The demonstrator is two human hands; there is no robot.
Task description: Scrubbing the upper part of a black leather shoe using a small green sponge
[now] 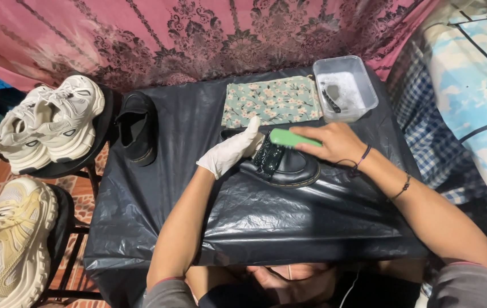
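A black leather shoe [289, 166] lies on its side-on sole in the middle of a table covered in black plastic sheet [255, 217]. My left hand [233, 149], in a white glove, presses against the shoe's heel end and steadies it. My right hand [334, 142] is bare and grips a green-handled brush [290, 138], whose bristles rest on the top of the shoe. A cord bracelet sits on that wrist.
A second black shoe [137, 126] stands at the table's left edge. A floral cloth [272, 101] and a clear plastic tub [345, 87] of soapy water lie at the back. White sneakers [55, 122] and cream sneakers [7, 239] rest on stools at left. A pink patterned curtain hangs behind.
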